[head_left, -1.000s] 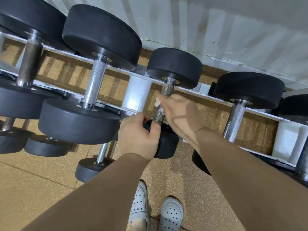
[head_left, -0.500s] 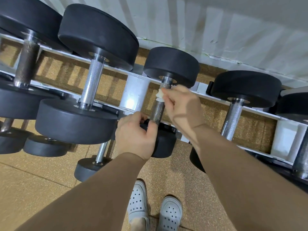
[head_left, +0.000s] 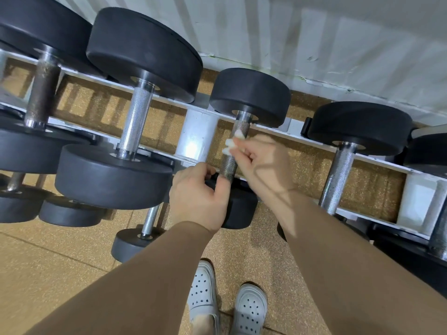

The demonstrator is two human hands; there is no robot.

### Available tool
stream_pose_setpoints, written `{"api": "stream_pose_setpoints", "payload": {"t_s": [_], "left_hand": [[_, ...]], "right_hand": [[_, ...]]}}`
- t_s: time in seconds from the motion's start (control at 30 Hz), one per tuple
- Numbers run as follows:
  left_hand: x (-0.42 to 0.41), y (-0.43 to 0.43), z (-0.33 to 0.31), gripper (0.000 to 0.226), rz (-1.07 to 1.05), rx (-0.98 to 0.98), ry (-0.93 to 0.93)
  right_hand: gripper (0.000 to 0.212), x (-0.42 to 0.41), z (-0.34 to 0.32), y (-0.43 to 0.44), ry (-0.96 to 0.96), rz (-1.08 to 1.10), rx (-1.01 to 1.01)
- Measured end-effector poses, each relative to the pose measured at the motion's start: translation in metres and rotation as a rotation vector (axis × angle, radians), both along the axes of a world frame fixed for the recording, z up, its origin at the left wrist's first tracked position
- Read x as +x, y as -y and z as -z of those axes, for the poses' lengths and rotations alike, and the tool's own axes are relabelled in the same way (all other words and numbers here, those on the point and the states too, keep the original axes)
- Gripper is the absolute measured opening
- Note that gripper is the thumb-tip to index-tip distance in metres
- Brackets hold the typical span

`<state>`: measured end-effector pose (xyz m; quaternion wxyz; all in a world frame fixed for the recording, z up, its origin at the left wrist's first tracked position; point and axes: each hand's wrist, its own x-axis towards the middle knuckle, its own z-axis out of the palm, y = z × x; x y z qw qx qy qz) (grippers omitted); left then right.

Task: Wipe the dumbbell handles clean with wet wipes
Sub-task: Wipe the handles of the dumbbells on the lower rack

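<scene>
While the left hand (head_left: 196, 197) grips the near weight (head_left: 239, 211) of a small dumbbell (head_left: 242, 126), fingers curled over its top edge and thumb against the foot of the handle (head_left: 228, 166), the right hand (head_left: 263, 163) pinches a white wipe (head_left: 231, 143) to the handle's middle, fingers bunched tight on it. The dumbbell lies across the two white rails of a rack (head_left: 294, 131), its far weight (head_left: 250, 97) beyond the back rail, near the wall (head_left: 314, 32). Bare handle shows above and below the wipe. To the left, a white post (head_left: 196, 139) stands just beside the handle, then a bigger dumbbell (head_left: 135, 122). To the right, another dumbbell (head_left: 338, 175) lies well apart, with open gap between. White shoes (head_left: 203, 286) stand on tan floor (head_left: 48, 274) below.
</scene>
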<state>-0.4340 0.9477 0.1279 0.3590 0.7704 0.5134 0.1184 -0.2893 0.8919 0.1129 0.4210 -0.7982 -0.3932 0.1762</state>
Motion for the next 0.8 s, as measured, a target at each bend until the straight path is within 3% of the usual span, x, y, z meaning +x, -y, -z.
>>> {"api": "stream_pose_setpoints", "payload": {"t_s": [0.17,0.23,0.33,0.5,0.6,0.67,0.8], "left_hand": [[0.001,0.001,-0.003,0.030,0.002,0.002,0.002],[0.000,0.001,-0.002,0.032,0.005,-0.002,-0.009],[0.000,0.001,-0.003,0.031,0.001,-0.011,-0.013],[0.001,0.003,-0.007,0.033,0.001,-0.003,-0.005],[0.000,0.003,-0.006,0.039,-0.009,-0.012,0.008],[0.000,0.003,-0.005,0.038,-0.016,-0.023,-0.006],[0.001,0.004,-0.007,0.035,-0.018,-0.040,-0.027]], "right_hand": [[0.010,-0.004,-0.006,0.003,0.084,-0.156,-0.039],[0.013,0.010,-0.008,-0.011,0.157,-0.081,-0.024],[0.018,0.024,-0.007,-0.020,0.120,0.048,-0.004],[0.014,-0.001,-0.011,0.013,-0.083,-0.225,-0.088],[0.011,0.000,-0.014,0.012,-0.065,-0.298,-0.111],[0.015,0.012,-0.014,-0.006,0.051,-0.232,-0.106],[0.021,0.024,-0.015,-0.025,0.061,0.040,-0.082]]}}
